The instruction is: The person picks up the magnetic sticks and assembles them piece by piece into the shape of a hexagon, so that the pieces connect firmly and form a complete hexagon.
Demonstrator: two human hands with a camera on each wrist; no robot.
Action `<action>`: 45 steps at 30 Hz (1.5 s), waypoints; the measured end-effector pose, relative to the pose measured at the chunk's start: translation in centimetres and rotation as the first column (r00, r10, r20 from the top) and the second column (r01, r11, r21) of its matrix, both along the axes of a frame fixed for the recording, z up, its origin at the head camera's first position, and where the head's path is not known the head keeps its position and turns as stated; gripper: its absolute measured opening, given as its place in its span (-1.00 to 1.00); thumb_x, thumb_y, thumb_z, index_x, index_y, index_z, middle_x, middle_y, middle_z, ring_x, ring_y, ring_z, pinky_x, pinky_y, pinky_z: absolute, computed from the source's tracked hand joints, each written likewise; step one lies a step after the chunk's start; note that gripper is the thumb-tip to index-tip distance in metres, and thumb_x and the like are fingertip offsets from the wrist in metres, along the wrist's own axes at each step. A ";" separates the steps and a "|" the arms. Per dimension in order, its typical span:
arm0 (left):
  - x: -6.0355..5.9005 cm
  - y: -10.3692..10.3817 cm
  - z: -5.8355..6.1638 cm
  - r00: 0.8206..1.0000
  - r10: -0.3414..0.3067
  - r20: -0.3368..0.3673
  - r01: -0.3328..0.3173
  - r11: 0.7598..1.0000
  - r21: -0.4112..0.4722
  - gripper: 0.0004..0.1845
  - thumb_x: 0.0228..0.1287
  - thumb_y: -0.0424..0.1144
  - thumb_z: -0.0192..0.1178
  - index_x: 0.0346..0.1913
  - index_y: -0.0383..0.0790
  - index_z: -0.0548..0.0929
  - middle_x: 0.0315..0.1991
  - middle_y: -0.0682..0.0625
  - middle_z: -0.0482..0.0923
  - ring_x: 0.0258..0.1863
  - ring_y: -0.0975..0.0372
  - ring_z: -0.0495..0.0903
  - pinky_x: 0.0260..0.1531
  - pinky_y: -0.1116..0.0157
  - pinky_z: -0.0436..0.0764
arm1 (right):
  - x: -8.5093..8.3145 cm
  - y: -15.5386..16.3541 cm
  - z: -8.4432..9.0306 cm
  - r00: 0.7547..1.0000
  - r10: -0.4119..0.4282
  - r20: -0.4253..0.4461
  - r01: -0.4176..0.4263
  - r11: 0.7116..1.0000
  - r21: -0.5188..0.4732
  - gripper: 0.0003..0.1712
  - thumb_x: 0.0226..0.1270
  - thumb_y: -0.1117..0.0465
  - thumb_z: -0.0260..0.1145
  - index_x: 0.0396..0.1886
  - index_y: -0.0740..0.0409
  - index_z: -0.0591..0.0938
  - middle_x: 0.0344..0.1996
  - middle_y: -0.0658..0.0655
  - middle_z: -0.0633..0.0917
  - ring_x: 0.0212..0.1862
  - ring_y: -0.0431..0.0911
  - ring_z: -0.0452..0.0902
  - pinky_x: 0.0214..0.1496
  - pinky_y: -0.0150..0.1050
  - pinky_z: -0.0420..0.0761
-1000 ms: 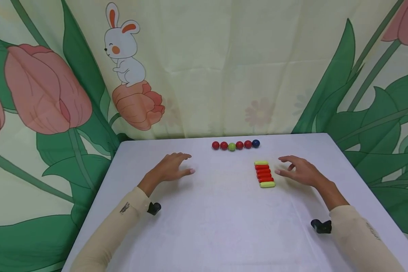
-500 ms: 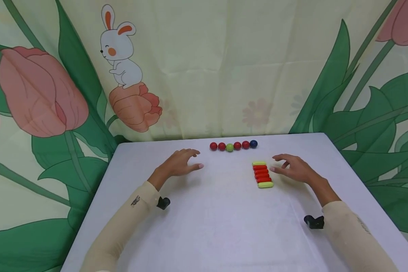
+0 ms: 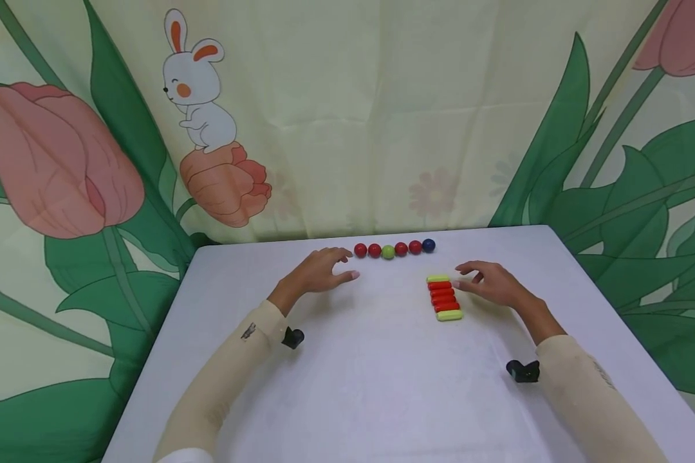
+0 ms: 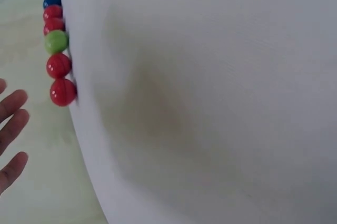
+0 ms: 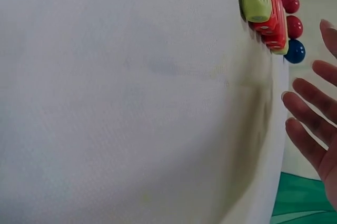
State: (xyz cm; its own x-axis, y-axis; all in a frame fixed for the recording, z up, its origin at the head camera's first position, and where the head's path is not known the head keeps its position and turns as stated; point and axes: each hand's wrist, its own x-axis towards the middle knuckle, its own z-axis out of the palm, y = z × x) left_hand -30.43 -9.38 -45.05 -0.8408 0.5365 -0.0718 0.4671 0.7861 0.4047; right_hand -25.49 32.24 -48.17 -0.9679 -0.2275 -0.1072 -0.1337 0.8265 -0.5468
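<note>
Along the far part of the white table runs a row of small balls: a red ball at the left end, a green ball in the middle, a blue ball at the right end, more red ones between. My left hand holds nothing, relaxed fingers near the row's left end. Closer in lies a column of short rods, several red rods between a far yellow-green rod and a near yellow-green rod. Right beside the column, my right hand hovers with fingers spread and nothing gripped.
A white cloth covers the table. Behind its far edge hangs a curtain printed with a rabbit and tulips. Small black devices, a left one and a right one, sit at the sleeve cuffs.
My left hand has moved right and slightly forward, toward the red end of the ball row. The right hand has shifted a little left, nearer the rods. Balls and rods keep their arrangement.
</note>
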 end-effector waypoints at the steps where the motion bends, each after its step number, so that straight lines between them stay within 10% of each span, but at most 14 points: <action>1: -0.2 0.2 0.0 1.000 -0.001 0.000 0.001 1.000 0.004 -0.26 0.32 0.31 0.15 0.38 -0.10 0.46 0.22 -0.11 0.58 0.21 0.05 0.50 0.23 -0.06 0.49 | -0.2 -0.1 -0.1 1.000 0.001 -0.001 -0.001 1.000 -0.001 -0.30 0.32 -0.18 0.37 0.30 0.15 0.55 0.17 0.31 0.62 0.02 0.09 0.56 -0.10 -0.12 0.68; 45: -4.5 11.3 -0.3 0.991 -0.086 -0.100 0.094 0.992 0.081 -0.46 0.42 0.11 0.17 0.28 -0.18 0.54 0.12 -0.07 0.64 0.07 0.14 0.58 0.11 0.15 0.58 | -3.0 -2.2 -1.0 0.996 -0.015 0.087 0.016 1.000 -0.019 -0.60 0.38 0.05 0.37 0.12 0.12 0.71 0.06 0.21 0.68 0.02 0.06 0.56 -0.06 -0.16 0.66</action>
